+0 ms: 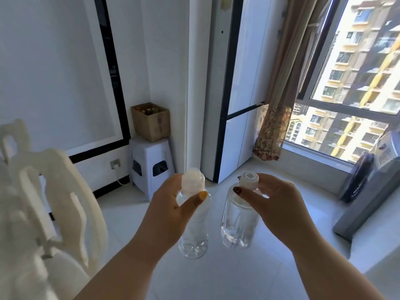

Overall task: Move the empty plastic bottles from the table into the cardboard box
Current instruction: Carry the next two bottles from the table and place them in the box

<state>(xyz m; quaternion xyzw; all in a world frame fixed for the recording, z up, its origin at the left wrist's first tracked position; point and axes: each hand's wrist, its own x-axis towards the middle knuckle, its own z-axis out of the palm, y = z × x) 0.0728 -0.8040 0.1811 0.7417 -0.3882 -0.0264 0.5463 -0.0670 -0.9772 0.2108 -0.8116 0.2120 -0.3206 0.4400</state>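
My left hand (171,204) grips the neck of a clear empty plastic bottle (193,232) with a white cap, which hangs upright over the floor. My right hand (275,202) pinches the white cap of a second clear empty bottle (238,224), also hanging upright beside the first. The open cardboard box (151,123) stands on a white plastic stool (149,161) in the far corner, well beyond both hands, with several bottle tops showing inside it.
A white carved chair back (49,202) fills the left foreground. A white fridge or cabinet (233,105) stands right of the stool, with a curtain (275,118) and a window beyond. A grey table edge with dark objects (368,191) is on the right. Light tiled floor lies between.
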